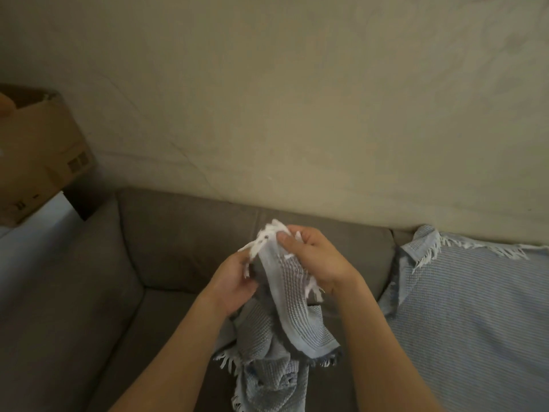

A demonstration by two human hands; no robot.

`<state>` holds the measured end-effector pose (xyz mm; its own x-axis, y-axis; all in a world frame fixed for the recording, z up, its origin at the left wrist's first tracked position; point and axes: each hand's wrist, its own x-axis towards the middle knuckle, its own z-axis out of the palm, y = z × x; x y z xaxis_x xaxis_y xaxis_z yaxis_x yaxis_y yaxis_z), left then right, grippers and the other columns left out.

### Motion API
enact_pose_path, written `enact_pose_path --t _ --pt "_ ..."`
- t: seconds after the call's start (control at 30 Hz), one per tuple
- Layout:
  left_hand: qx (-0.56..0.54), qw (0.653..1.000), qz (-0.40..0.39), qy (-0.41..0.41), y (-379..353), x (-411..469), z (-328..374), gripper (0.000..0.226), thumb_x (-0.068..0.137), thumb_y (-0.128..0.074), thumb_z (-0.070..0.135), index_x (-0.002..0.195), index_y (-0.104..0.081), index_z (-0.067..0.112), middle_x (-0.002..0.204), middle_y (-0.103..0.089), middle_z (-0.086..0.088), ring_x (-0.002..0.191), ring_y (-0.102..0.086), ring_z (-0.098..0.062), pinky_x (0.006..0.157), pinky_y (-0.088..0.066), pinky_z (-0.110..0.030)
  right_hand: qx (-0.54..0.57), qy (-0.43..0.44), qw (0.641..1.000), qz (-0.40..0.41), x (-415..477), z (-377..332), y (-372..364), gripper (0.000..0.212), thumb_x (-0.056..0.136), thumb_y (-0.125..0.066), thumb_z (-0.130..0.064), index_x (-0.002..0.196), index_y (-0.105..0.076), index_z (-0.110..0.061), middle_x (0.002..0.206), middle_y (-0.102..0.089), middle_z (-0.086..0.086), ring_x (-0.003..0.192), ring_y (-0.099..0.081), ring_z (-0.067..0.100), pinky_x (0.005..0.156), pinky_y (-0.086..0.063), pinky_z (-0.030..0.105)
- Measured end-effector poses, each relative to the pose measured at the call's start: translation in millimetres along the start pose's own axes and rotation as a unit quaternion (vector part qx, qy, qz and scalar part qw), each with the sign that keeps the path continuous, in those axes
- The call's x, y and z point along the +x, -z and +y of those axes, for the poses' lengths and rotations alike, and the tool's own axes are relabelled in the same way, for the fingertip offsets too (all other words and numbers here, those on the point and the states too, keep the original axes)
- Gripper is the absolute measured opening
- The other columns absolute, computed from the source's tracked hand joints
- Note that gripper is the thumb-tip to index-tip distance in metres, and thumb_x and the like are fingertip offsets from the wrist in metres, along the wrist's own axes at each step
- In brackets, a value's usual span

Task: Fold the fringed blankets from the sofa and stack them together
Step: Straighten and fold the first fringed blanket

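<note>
Both the left hand (234, 282) and right hand (312, 257) pinch the grey blanket's (292, 316) fringed corner, seemingly matching edges to fold it, while the blue blanket (469, 307) waits right.

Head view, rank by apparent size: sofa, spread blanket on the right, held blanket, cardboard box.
1. sofa
2. spread blanket, though cropped by the frame
3. held blanket and cardboard box: look similar; the blanket is bunched and nearer the camera, the box cropped, so unranked.

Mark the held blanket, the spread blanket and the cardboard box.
held blanket (292, 298): head view, on the hanging waffle strip.
spread blanket (475, 307): head view, on its striped middle.
box (38, 150): head view, on its near side face.
</note>
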<state>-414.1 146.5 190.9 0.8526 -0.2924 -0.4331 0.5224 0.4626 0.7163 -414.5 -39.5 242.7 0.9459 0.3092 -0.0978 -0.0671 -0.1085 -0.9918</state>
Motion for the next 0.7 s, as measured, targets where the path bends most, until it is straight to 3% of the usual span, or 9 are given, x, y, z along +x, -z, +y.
enact_pose_path --t 0.07,0.13,0.2,0.27,0.37,0.57,0.7 --pt "-0.019 1.000 -0.009 -0.002 -5 -2 -1 0.046 0.093 -0.066 0.025 0.134 -0.069 0.004 0.135 -0.066 -0.019 0.124 -0.059 -0.035 0.108 -0.041 -0.044 -0.075 0.010 0.992 0.100 5 5 -2 0.037 0.106 -0.060 -0.028 0.076 -0.057 -0.005 0.068 -0.044 0.009 0.055 -0.040 0.015 0.053 -0.038 0.030" --pt "0.006 1.000 -0.021 -0.017 -7 0 -3 0.044 0.098 -0.064 0.028 0.135 -0.069 0.005 0.132 -0.061 -0.025 0.119 -0.053 -0.035 0.102 -0.041 -0.045 -0.135 0.013 0.981 0.138 11 12 -2 0.042 0.103 -0.063 -0.025 0.072 -0.051 0.000 0.064 -0.039 0.006 0.054 -0.034 0.013 0.052 -0.030 0.029" --pt "0.035 0.999 -0.018 -0.028 -8 2 -5 0.038 0.106 -0.058 0.027 0.135 -0.069 0.005 0.137 -0.063 -0.026 0.121 -0.058 -0.038 0.107 -0.046 -0.048 -0.151 0.008 0.975 0.162 14 20 -3 0.040 0.099 -0.065 -0.025 0.066 -0.051 -0.008 0.059 -0.043 0.000 0.052 -0.038 0.011 0.052 -0.032 0.029" --pt "0.037 0.999 -0.023 -0.028 -8 2 -5 0.036 0.108 -0.055 0.025 0.134 -0.071 0.006 0.141 -0.063 -0.025 0.127 -0.060 -0.039 0.119 -0.039 -0.055 -0.175 0.002 0.967 0.183 16 24 -5 0.035 0.096 -0.069 -0.028 0.069 -0.057 -0.010 0.058 -0.053 -0.007 0.049 -0.046 0.006 0.052 -0.038 0.024" --pt "0.035 0.998 -0.035 -0.033 -11 0 -4 0.034 0.106 -0.056 0.025 0.129 -0.075 0.008 0.135 -0.069 -0.022 0.119 -0.066 -0.032 0.117 -0.042 -0.052 -0.228 0.020 0.950 0.213 14 27 -9 0.017 0.090 -0.078 -0.033 0.084 -0.072 -0.018 0.068 -0.069 -0.010 0.058 -0.061 -0.003 0.052 -0.040 0.010" --pt "-0.012 0.999 -0.042 -0.013 -12 -1 -4 0.041 0.110 -0.048 0.025 0.136 -0.067 -0.001 0.138 -0.066 -0.025 0.125 -0.063 -0.036 0.118 -0.042 -0.051 -0.252 0.070 0.945 0.196 9 33 -13 0.023 0.088 -0.082 -0.033 0.078 -0.070 -0.016 0.063 -0.066 -0.004 0.053 -0.051 0.002 0.049 -0.038 0.018" --pt "-0.032 0.998 -0.046 -0.005 -16 -5 -1 0.047 0.104 -0.054 0.035 0.133 -0.070 0.001 0.129 -0.069 -0.023 0.111 -0.069 -0.030 0.109 -0.047 -0.046 -0.233 0.104 0.937 0.241 9 36 -16 0.018 0.093 -0.077 -0.031 0.083 -0.071 -0.018 0.068 -0.068 -0.007 0.059 -0.060 0.003 0.054 -0.044 0.019"
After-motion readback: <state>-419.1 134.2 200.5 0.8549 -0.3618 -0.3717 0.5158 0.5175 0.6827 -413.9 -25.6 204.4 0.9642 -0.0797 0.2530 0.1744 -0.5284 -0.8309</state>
